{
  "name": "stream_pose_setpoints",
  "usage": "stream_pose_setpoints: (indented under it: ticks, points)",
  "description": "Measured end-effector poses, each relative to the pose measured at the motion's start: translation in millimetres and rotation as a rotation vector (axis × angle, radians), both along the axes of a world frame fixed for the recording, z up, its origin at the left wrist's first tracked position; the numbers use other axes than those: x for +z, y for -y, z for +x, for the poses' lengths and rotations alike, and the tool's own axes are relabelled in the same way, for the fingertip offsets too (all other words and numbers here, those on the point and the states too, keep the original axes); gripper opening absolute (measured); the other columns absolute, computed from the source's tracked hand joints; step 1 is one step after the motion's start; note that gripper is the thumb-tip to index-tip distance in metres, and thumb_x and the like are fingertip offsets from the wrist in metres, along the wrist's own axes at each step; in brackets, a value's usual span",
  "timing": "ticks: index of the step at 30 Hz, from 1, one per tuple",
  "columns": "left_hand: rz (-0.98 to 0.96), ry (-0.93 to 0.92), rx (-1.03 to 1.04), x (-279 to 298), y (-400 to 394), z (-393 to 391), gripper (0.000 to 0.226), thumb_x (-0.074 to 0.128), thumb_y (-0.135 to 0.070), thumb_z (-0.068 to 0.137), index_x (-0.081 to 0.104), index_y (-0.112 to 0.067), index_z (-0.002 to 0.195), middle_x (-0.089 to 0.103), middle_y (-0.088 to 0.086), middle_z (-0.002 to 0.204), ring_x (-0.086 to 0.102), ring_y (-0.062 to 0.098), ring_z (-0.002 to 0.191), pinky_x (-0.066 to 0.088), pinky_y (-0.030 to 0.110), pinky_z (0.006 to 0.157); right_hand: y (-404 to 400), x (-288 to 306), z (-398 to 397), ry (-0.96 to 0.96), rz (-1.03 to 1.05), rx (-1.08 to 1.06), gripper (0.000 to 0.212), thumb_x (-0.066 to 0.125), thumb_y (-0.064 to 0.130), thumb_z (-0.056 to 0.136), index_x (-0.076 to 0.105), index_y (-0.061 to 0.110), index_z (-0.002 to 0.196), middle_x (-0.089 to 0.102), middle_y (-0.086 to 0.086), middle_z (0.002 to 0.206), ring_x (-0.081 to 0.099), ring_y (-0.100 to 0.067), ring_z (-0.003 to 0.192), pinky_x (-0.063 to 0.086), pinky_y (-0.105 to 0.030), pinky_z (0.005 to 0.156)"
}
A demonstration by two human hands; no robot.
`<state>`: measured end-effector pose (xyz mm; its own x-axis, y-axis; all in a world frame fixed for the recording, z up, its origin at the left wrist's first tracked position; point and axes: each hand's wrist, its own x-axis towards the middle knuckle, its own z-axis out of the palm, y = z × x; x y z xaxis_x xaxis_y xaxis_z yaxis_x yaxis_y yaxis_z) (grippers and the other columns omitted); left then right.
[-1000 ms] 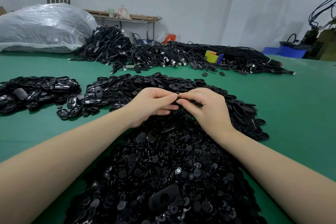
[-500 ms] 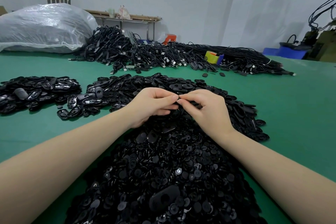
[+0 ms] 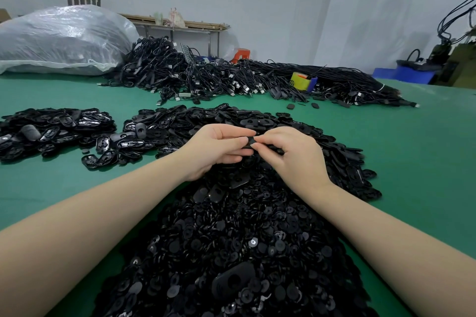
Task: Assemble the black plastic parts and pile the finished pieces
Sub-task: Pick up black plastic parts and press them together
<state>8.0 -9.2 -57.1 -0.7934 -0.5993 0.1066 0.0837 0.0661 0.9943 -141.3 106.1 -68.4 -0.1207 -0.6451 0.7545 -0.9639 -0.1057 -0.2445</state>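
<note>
Two bare hands met fingertip to fingertip above the heap. The left hand (image 3: 219,148) and the right hand (image 3: 291,152) both pinched one small flat black plastic part (image 3: 249,142), thumbs on top, fingers curled beneath; most of it was hidden by the fingers, so its shape could not be told. Directly beneath and toward the camera lay a big mound of small round black plastic discs (image 3: 231,247), with a few larger oval black shells among them. Beyond the hands spread a pile of oval black plastic shells (image 3: 180,121); a separate pile of similar black shells (image 3: 54,128) sat well apart to the left. All rested on a green table surface (image 3: 417,152). Farther back ran a tangled heap of black cables (image 3: 231,77), with a bulging clear plastic sack (image 3: 61,41) at far left.
</note>
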Motion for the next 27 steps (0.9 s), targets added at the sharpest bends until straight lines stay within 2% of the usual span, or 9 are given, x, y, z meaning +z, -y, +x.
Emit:
stream_pose_setpoints:
  ticks: [6, 12, 18, 27]
  points:
    - [-0.006, -0.007, -0.013, 0.3, -0.7, 0.5, 0.025, 0.055, -0.007, 0.099, 0.07, -0.025, 0.107, 0.077, -0.007, 0.1, 0.074, 0.012, 0.092, 0.055, 0.017, 0.067, 0.6, 1.0, -0.4, -0.03, -0.013, -0.012, 0.013, 0.071, 0.028, 0.089, 0.078, 0.02, 0.096, 0.073, 0.008, 0.095, 0.06, -0.003, 0.09, 0.052, -0.028, 0.071]
    - [-0.024, -0.02, -0.004, -0.7, -0.6, 0.2, 0.018, 0.063, -0.011, 0.094, 0.073, -0.024, 0.101, 0.078, -0.003, 0.096, 0.073, 0.008, 0.091, 0.053, 0.014, 0.066, -0.2, 2.0, -1.1, -0.087, -0.043, 0.033, 0.011, 0.072, 0.022, 0.088, 0.079, 0.016, 0.095, 0.073, 0.004, 0.093, 0.068, -0.014, 0.084, 0.054, -0.038, 0.065]
    - [-0.007, -0.018, 0.008, -1.6, 1.3, 0.3, 0.018, 0.066, -0.008, 0.092, 0.074, -0.021, 0.101, 0.078, 0.001, 0.094, 0.074, 0.008, 0.09, 0.054, 0.015, 0.068, 0.4, 2.9, -2.4, -0.143, -0.047, 0.059, 0.011, 0.072, 0.022, 0.087, 0.08, 0.016, 0.093, 0.074, 0.003, 0.092, 0.069, -0.017, 0.085, 0.054, -0.037, 0.066]
    - [-0.011, 0.012, 0.014, -0.3, 0.3, 0.8, 0.018, 0.065, -0.008, 0.093, 0.075, -0.02, 0.102, 0.078, 0.004, 0.092, 0.074, 0.01, 0.087, 0.055, 0.016, 0.067, 1.1, 2.2, -1.0, -0.12, -0.042, 0.069, 0.014, 0.069, 0.028, 0.088, 0.08, 0.021, 0.092, 0.075, 0.006, 0.095, 0.069, -0.015, 0.089, 0.054, -0.038, 0.067]
